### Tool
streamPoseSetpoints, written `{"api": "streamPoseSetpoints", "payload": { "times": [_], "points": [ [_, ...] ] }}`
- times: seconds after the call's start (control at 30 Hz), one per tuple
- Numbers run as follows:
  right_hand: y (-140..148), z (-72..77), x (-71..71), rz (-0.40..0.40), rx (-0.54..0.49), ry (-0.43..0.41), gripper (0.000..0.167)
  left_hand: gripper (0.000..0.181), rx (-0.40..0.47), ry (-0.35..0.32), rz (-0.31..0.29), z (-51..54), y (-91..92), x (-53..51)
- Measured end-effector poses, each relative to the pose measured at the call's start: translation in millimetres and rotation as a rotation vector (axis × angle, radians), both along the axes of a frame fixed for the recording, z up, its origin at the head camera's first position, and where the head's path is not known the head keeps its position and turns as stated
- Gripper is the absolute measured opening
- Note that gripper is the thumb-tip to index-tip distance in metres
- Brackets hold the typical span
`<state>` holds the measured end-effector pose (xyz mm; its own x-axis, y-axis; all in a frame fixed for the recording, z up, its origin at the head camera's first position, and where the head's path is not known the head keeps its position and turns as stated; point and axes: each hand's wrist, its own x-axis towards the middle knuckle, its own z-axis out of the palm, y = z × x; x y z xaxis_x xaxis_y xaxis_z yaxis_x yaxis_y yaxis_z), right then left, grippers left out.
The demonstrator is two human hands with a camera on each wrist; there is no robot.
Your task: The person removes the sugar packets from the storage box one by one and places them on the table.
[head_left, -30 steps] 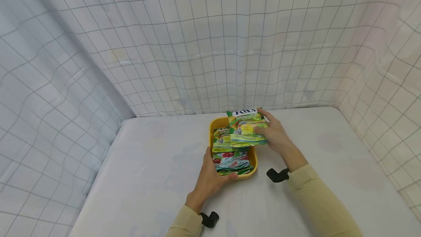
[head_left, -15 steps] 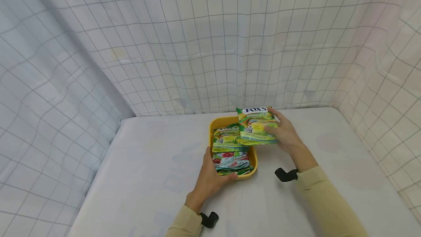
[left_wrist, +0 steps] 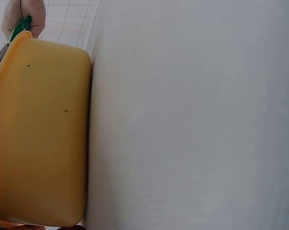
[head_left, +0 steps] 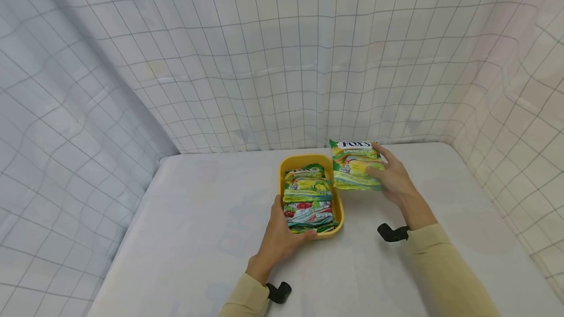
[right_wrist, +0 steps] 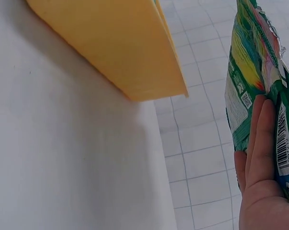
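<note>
My right hand (head_left: 396, 182) holds a green and yellow Fox's Spring Tea candy packet (head_left: 352, 168), raised just right of a yellow plastic tub (head_left: 340, 212). Thumb on the printed front, fingers behind: in the right wrist view these fingers (right_wrist: 263, 143) lie along the packet's back, by a barcode. My left hand (head_left: 277, 238) grips the tub's near left corner, its thumb at the front rim and fingers along the left side. Inside the tub lie another Spring Tea packet (head_left: 307, 185) and, nearer me, red-and-silver packets (head_left: 308, 213) overlapping green ones. How many lie beneath is hidden.
The tub stands on a white-covered table (head_left: 202, 219). Behind it and at both sides hang white sheets (head_left: 282, 77) with a dark grid. The tub's yellow wall (left_wrist: 39, 129) fills the left part of the left wrist view.
My right hand has carried the Spring Tea packet rightward, from over the tub to beyond its right rim, uncovering the packet inside. My left hand has stayed on the tub.
</note>
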<state>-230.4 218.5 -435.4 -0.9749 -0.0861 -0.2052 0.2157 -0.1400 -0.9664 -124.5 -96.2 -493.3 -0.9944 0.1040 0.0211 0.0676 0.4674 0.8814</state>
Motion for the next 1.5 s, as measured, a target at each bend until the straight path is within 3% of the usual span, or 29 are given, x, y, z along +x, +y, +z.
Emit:
{"api": "streamPoseSetpoints", "payload": {
  "times": [0.3, 0.73, 1.23, 1.5],
  "points": [
    [8.8, -3.6, 0.5, 0.005, 0.037, 0.003, 0.085, 0.130, -0.014, 0.000, -0.005, 3.8, -2.9, -1.6],
    [14.8, -27.2, 6.5, 0.007, 0.065, -0.007, 0.084, 0.134, -0.034, -0.023, -0.009, 3.8, -7.4, 0.6],
    [13.2, -47.0, 1.5, 0.031, 0.148, -0.010, 0.083, 0.135, -0.050, -0.050, -0.011, 4.7, -12.1, -3.8],
    [14.9, -54.3, -4.9, 0.062, 0.203, -0.007, 0.085, 0.136, -0.077, -0.083, -0.003, 7.9, -6.0, -3.9]
  ]
}}
